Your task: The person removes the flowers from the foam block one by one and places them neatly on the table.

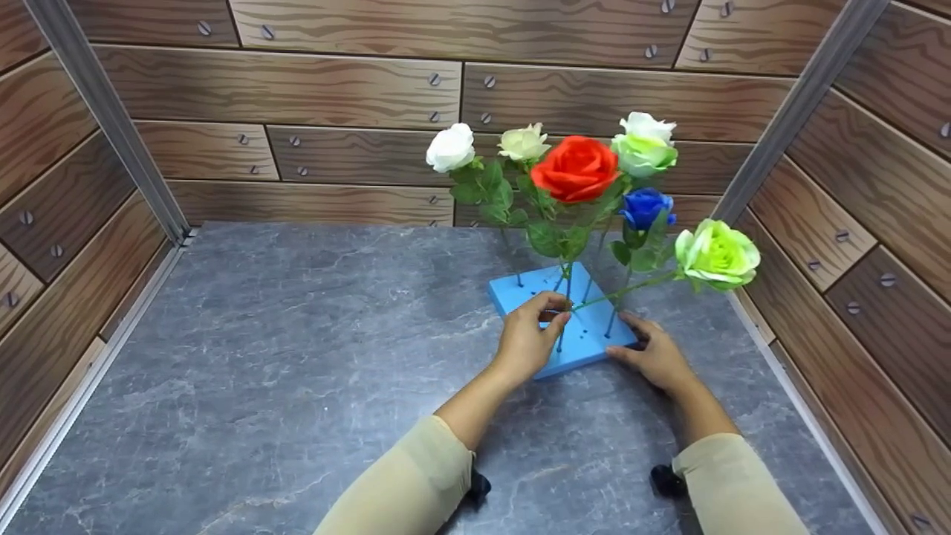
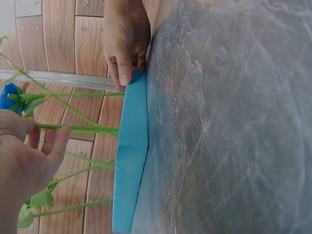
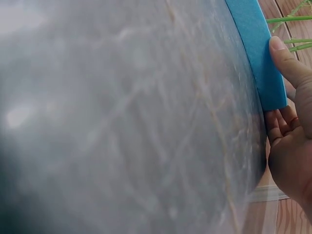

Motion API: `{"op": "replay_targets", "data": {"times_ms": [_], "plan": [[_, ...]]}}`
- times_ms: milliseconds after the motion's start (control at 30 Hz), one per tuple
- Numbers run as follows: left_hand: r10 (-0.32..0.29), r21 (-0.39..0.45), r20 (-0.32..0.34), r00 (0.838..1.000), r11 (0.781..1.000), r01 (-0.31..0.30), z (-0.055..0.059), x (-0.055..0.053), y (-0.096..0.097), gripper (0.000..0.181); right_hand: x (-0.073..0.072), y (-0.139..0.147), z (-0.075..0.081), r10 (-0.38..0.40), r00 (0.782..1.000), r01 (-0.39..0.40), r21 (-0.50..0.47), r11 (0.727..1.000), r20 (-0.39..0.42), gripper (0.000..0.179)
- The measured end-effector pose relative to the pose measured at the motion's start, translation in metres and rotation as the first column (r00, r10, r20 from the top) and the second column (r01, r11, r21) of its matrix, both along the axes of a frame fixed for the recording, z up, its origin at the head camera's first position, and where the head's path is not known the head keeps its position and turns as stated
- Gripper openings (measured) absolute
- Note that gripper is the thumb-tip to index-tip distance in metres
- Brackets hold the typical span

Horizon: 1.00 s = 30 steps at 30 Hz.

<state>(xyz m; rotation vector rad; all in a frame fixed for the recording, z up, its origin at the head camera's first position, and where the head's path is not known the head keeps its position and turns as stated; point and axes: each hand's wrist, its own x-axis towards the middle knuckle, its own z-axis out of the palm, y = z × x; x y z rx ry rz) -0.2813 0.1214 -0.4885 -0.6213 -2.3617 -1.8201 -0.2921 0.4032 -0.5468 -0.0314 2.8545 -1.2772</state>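
Note:
A thin green flower stem (image 2: 92,128) is pinched between the thumb and fingers of my left hand (image 1: 529,338). Its lower end meets the near part of a light blue block (image 1: 513,291) with small holes in its top. My right hand (image 1: 654,357) grips the near right corner of that block, the thumb (image 3: 279,44) at its edge and the other fingers around the corner. Above my left hand is a large red rose (image 1: 576,169). A light green rose (image 1: 718,255) leans far out to the right, its slanting stem running toward my left fingertips; which rose I pinch, I cannot tell.
Behind the red rose stand a white rose (image 1: 451,148), a cream rose (image 1: 524,142), a white-and-green bloom (image 1: 645,145) and a blue rose (image 1: 646,208). The block lies on a grey marbled tabletop (image 1: 297,357), with wood-patterned walls (image 1: 356,93) at the back and sides.

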Motion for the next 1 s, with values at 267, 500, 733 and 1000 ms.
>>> {"op": "replay_targets", "data": {"times_ms": [267, 500, 733, 1000], "plan": [[0.014, 0.016, -0.025, 1.000, 1.000, -0.013, 0.006, 0.002, -0.001, 0.021, 0.001, -0.001, -0.001, 0.005, 1.000, -0.005, -0.018, 1.000, 0.010, 0.084], [0.028, 0.043, -0.061, 0.998, 0.999, -0.026, 0.015, 0.004, -0.004, 0.019, 0.000, -0.001, -0.002, 0.020, 1.000, -0.020, -0.005, 1.000, 0.002, 0.083], [0.028, 0.055, -0.083, 0.996, 0.998, -0.024, 0.024, 0.006, -0.011, 0.022, -0.001, 0.000, -0.003, 0.014, 1.000, -0.014, -0.005, 1.000, -0.005, 0.082], [0.017, 0.065, -0.062, 0.998, 0.998, -0.013, 0.029, 0.009, -0.020, 0.023, -0.001, 0.000, -0.001, 0.002, 1.000, -0.002, 0.009, 1.000, 0.002, 0.081]]}}
